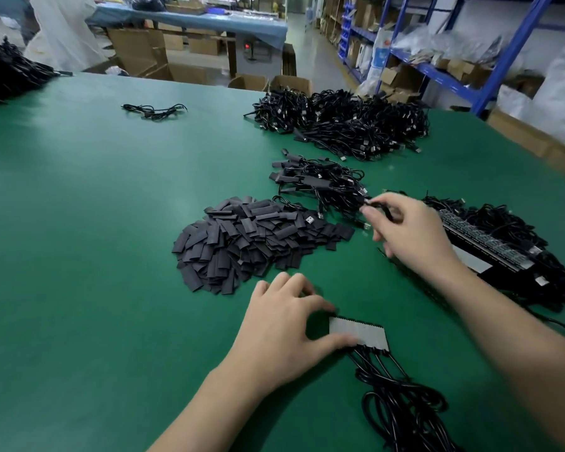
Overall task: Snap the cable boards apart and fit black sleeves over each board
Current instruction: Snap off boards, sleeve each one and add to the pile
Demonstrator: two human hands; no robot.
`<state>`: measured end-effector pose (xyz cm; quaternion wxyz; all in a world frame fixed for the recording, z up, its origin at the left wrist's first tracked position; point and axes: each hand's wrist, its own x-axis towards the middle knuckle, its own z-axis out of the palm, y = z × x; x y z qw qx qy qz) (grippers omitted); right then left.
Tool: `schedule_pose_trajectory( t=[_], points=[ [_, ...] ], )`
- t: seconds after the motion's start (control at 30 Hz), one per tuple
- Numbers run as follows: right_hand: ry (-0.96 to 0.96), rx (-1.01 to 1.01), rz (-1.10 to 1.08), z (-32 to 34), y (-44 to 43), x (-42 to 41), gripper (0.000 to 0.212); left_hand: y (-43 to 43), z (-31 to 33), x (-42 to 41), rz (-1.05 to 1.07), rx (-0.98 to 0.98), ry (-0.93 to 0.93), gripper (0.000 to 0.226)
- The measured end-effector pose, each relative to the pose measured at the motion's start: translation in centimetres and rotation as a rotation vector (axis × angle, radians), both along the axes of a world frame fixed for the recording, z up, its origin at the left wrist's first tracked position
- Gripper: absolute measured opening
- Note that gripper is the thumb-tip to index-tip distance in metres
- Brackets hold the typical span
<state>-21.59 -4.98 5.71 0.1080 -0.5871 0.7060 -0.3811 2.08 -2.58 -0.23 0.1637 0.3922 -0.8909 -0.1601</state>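
Board strip flat on green table, near edge — I see left hand pinching its end | right hand closed on cable beside sleeve pile

A wide green bench fills the near ground. Beyond it stands a blue-covered table with cardboard boxes stacked beneath. Blue metal shelving lines the right side, crammed with cartons and plastic bags, along a pale shiny floor aisle.
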Motion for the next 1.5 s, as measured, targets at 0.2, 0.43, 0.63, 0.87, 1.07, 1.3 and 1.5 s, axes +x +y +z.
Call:
schedule_pose_trajectory(
  t=[0.2,0.43,0.63,0.87,1.07,1.3,1.5],
  points=[
    [0.088,0.041,-0.067,5.0,-11.1,0.0,0.035,-0.2,0.2,0.1,-0.065,0.001,-0.014,0.063],
    [0.112,0.118,0.070,3.0,-6.7,2.2,0.030,-0.1,-0.1,-0.3,-0.092,0.317,0.321,0.048],
    [-0.471,0.391,0.303,-1.4,5.5,2.4,0.039,0.0,0.2,-0.5,-0.088,0.681,0.691,0.042],
    [-0.744,0.322,0.286,-3.9,8.3,3.7,0.018,0.1,0.6,-0.7,0.017,0.787,0.839,0.038],
    [-0.649,0.130,0.163,-5.0,8.4,4.1,0.019,0.5,-0.1,-1.1,0.080,0.703,0.695,0.039],
    [-0.696,0.114,0.165,-4.8,8.9,4.0,0.026,0.6,0.1,-1.4,-0.022,0.895,0.751,0.032],
    [-0.919,0.141,0.187,-4.3,9.1,3.5,0.024,0.5,0.5,-1.0,-0.124,1.053,0.873,0.033]
  ],
)
